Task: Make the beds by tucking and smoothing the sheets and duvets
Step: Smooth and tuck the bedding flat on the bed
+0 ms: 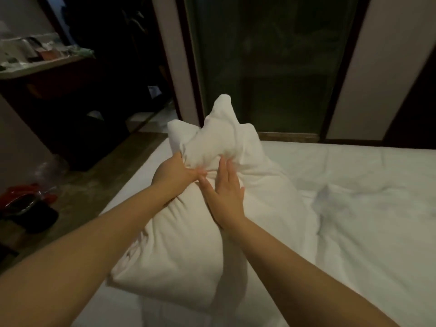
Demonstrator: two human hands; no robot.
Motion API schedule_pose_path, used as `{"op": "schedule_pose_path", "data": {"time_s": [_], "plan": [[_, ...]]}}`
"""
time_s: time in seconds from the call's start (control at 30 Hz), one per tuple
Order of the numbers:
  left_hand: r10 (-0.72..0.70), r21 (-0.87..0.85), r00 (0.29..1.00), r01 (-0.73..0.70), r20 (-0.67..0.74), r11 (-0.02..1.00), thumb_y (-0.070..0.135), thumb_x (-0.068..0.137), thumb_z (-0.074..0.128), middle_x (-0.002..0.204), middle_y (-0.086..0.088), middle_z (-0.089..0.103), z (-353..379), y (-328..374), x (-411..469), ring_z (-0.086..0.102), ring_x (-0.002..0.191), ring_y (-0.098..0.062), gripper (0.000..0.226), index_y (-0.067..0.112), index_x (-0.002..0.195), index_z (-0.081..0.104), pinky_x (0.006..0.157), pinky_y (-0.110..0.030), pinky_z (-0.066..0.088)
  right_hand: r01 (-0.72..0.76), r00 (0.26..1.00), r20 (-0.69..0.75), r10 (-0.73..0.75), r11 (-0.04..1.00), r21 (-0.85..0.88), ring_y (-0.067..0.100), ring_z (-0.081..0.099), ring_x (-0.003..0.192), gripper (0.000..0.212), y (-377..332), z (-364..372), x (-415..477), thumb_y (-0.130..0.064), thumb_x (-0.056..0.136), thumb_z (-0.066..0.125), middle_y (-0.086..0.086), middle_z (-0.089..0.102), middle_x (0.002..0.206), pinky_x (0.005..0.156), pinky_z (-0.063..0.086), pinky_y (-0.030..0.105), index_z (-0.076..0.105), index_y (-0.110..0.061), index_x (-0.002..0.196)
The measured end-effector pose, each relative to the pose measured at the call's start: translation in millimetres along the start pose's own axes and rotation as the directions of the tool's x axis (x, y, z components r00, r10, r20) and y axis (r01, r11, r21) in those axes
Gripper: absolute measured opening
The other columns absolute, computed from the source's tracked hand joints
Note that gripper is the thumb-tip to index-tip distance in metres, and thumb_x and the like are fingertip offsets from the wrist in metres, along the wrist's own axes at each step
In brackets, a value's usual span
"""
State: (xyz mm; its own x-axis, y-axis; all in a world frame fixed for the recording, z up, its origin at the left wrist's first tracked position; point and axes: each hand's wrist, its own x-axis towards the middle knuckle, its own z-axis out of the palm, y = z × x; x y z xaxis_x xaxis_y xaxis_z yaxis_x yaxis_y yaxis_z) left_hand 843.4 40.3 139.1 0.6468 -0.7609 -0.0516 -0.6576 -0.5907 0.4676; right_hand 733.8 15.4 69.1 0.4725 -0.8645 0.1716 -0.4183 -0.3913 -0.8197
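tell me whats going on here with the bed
A person is working on a white pillow that lies on the bed's white sheet, near its left edge. The left hand grips bunched fabric at the pillow's far end, which stands up in a peak, while the right hand presses against it with straight fingers. The bedding to the right is wrinkled.

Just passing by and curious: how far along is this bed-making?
Done: the sheet looks flat along the far side of the bed.
In hand: the left hand grips the bunched end of the pillow, and the right hand presses flat on it.
Left: the duvet on the right lies rumpled and needs smoothing. The pillow is not yet set neatly in place.
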Motion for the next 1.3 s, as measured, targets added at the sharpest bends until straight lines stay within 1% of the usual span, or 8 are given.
{"op": "schedule_pose_path", "data": {"time_s": [0.13, 0.27, 0.47, 0.7, 0.87, 1.07, 1.2, 1.3], "plan": [[0.189, 0.018, 0.982, -0.189, 0.022, 0.982, 0.064, 0.08, 0.056, 0.136, -0.012, 0.048, 34, 72, -61, 0.051, 0.117, -0.032, 0.083, 0.021, 0.145, 0.026, 0.096, -0.044, 0.045, -0.073, 0.987, -0.138, 0.082, 0.995, 0.068, 0.016, 0.002, 0.147, 0.072, 41, -72, -45, -0.065, 0.092, 0.024, -0.006, -0.001, 0.161, 0.118, 0.008, 0.052, -0.005, -0.034, 0.151], [0.379, 0.017, 0.921, -0.382, 0.089, 0.924, 0.04, 0.091, 0.053, 0.133, -0.013, 0.048, 71, 160, -123, 0.049, 0.115, -0.031, 0.064, 0.014, 0.142, 0.027, 0.085, -0.033, 0.039, -0.166, 0.953, -0.204, 0.225, 0.948, 0.27, 0.019, 0.013, 0.146, 0.069, 75, -160, -79, -0.057, 0.096, 0.029, -0.003, 0.007, 0.161, 0.117, 0.017, 0.047, 0.003, -0.026, 0.153], [0.448, 0.023, 0.878, -0.458, 0.17, 0.889, 0.035, 0.097, 0.044, 0.125, -0.014, 0.047, 131, 259, -178, 0.05, 0.109, -0.029, 0.047, 0.012, 0.134, 0.029, 0.094, -0.039, 0.044, -0.254, 0.91, -0.149, 0.387, 0.804, 0.537, 0.022, 0.021, 0.144, 0.07, 132, -259, -107, -0.052, 0.098, 0.031, 0.003, 0.017, 0.158, 0.118, 0.019, 0.042, 0.004, -0.02, 0.154], [0.552, -0.083, 0.779, -0.555, 0.297, 0.828, 0.02, 0.093, 0.052, 0.111, -0.013, 0.055, 181, 326, -179, 0.052, 0.09, -0.022, 0.032, 0.011, 0.121, 0.042, 0.073, -0.029, 0.041, -0.39, 0.776, 0.017, 0.631, 0.458, 0.799, 0.026, 0.042, 0.131, 0.093, 185, -325, -97, -0.08, 0.077, 0.039, 0.001, 0.04, 0.146, 0.111, 0.034, 0.046, 0.023, -0.024, 0.15], [0.596, -0.226, 0.78, -0.556, 0.189, 0.8, 0.016, 0.092, 0.053, 0.091, -0.005, 0.051, 201, 352, -163, 0.051, 0.08, -0.018, 0.013, 0.015, 0.098, 0.041, 0.067, -0.025, 0.041, -0.391, 0.805, 0.06, 0.59, 0.452, 0.802, 0.021, 0.056, 0.105, 0.064, 212, -354, -44, -0.071, 0.087, 0.035, 0.002, 0.058, 0.117, 0.097, 0.043, 0.035, 0.05, -0.023, 0.127], [0.528, -0.257, 0.819, -0.472, 0.225, 0.843, 0.021, 0.092, 0.052, 0.092, -0.002, 0.049, 204, 357, -137, 0.048, 0.076, -0.012, 0.011, 0.021, 0.097, 0.041, 0.065, -0.023, 0.038, -0.399, 0.791, 0.172, 0.588, 0.28, 0.873, 0.028, 0.061, 0.104, 0.087, 243, -355, 9, -0.083, 0.073, 0.043, 0.013, 0.063, 0.117, 0.09, 0.051, 0.042, 0.052, -0.019, 0.13], [0.404, -0.294, 0.907, -0.358, 0.115, 0.886, 0.017, 0.09, 0.055, 0.092, -0.004, 0.055, 186, 365, -124, 0.05, 0.079, -0.014, 0.009, 0.02, 0.093, 0.047, 0.067, -0.023, 0.039, -0.405, 0.867, 0.239, 0.437, 0.34, 0.849, 0.013, 0.058, 0.08, 0.044, 229, -352, 44, -0.057, 0.098, 0.032, 0.003, 0.059, 0.09, 0.059, 0.051, 0.026, 0.054, -0.022, 0.112], [0.393, -0.291, 0.919, -0.381, -0.017, 0.878, 0.009, 0.086, 0.057, 0.077, 0.004, 0.05, 160, 379, -118, 0.048, 0.07, -0.009, 0.016, 0.021, 0.085, 0.047, 0.056, -0.017, 0.034, -0.359, 0.929, 0.277, 0.246, 0.414, 0.837, 0.012, 0.055, 0.085, 0.047, 203, -361, 74, -0.045, 0.103, 0.027, -0.001, 0.053, 0.091, 0.079, 0.044, 0.028, 0.042, -0.016, 0.136]]}}
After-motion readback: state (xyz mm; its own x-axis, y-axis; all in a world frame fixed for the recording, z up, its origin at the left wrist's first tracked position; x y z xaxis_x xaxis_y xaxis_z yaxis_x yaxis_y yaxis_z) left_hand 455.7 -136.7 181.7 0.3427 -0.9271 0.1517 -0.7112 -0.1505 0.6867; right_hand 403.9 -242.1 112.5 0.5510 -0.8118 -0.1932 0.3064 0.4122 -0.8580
